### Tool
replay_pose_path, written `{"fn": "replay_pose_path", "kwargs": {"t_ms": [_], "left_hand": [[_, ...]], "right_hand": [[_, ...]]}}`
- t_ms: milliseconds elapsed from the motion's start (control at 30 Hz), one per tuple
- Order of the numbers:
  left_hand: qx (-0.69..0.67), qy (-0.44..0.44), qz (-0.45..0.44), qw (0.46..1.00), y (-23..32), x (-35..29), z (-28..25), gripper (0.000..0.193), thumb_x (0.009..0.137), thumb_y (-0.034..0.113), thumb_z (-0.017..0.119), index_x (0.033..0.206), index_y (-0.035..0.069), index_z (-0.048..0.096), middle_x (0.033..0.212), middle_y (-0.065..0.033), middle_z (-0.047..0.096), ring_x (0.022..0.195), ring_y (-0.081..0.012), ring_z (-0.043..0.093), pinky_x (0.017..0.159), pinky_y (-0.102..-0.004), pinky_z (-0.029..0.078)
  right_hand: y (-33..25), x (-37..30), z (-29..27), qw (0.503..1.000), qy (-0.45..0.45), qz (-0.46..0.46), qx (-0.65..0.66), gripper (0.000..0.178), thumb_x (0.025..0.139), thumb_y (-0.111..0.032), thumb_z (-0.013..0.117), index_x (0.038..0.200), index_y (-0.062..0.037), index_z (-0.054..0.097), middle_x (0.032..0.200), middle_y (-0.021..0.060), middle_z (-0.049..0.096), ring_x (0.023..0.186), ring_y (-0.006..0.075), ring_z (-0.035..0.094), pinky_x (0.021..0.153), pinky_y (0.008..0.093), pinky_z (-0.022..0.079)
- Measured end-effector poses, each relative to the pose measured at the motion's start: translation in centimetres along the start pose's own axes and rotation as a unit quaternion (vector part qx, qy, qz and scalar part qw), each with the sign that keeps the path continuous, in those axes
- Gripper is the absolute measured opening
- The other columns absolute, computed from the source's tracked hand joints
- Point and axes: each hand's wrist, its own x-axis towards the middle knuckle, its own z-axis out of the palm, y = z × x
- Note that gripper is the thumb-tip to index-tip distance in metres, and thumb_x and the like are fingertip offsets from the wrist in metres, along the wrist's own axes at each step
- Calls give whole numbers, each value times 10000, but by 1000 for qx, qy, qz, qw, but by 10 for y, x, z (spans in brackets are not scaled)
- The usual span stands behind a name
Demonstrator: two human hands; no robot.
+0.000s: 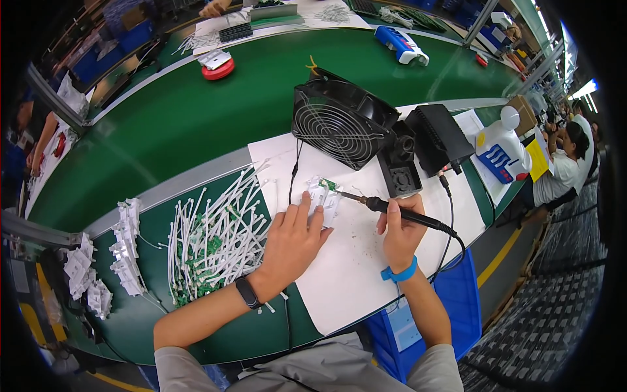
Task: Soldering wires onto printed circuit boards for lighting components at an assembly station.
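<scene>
L hand [295,243] unclenched, palm down, fingers spread on wht plastic pc [324,210], which lies on wht sheet [349,281] on near side of blk fan [338,121]. R hand [401,240] grips soldering iron [419,217] by handle, tip at sm. grn PCB [328,185] on pc's far end; can't tell if touching. Wht cable pile [215,232] w/ grn bits sits L of sheet.

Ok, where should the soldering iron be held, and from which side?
By its thick black handle, coming from the right, where the right grip holds it. The thin metal shaft points left toward the small green board and the cable leaves the right end, so this should keep clear of the possibly hot tip.
</scene>
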Motion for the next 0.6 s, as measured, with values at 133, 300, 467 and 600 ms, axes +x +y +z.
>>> {"fn": "replay_pose_path", "kwargs": {"t_ms": [133,300,467,600], "left_hand": [[-7,-4,0,1000,-1,0,0,434,870,283,788,1160,-23,684,1305,-268,626,940,-292,600,772,-375,508],[-8,0,-6,1000,0,0,-1,431,853,270,812,1160,-6,686,1309,-247,629,931,-293,606,757,-373,505],[-7,5,-2,1000,0,0,1,438,853,276,811,1164,-4,680,1318,-242,624,932,-293,605,755,-373,504],[-1,2,0,1000,0,1,1,444,855,284,808,1169,-1,678,1323,-239,622,934,-290,602,765,-376,505]], "right_hand": [[-2,-1,0,1000,2,-7,-8,163,1031,-92,627,934,-25,514,699,54,616,554,79,554,507,223,441],[0,-1,3,1000,-11,-1,-2,155,1032,-81,620,931,-18,521,695,59,619,558,83,561,513,227,452],[-3,1,0,1000,-14,10,-17,151,1031,-78,620,934,-17,523,689,62,620,557,84,562,519,230,460],[-4,4,-2,1000,-21,5,-5,145,1022,-66,624,936,-18,518,688,60,609,547,88,560,507,231,456]]}}
